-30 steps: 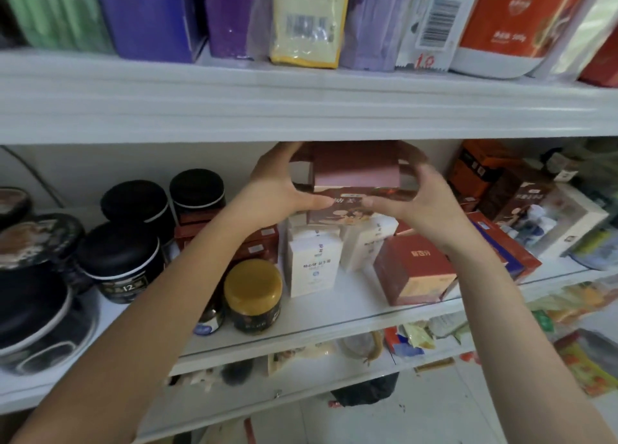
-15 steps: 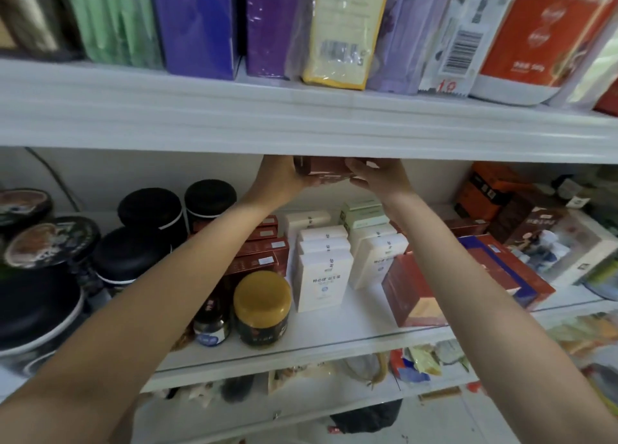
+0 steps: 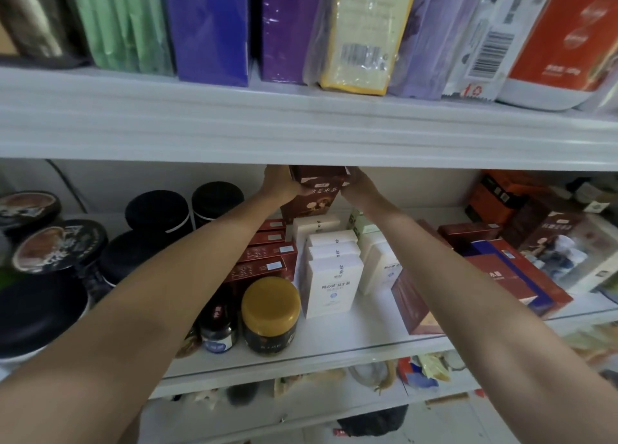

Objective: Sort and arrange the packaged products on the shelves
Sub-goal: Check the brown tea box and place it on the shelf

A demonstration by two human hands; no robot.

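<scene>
Gripping the maroon box (image 3: 316, 194) from both sides, the left hand (image 3: 279, 184) and right hand (image 3: 359, 184) hold it near upright at the back of the middle shelf (image 3: 368, 338), its top just under the upper shelf (image 3: 301, 132). The fingers of both hands curl against the side faces; the fingertips are hidden. The box is at 12 o'clock from the row of white boxes (image 3: 334, 276). Its base is hidden behind them. A yellow-lidded jar (image 3: 271, 309) stands at 9 o'clock from the front white box.
</scene>
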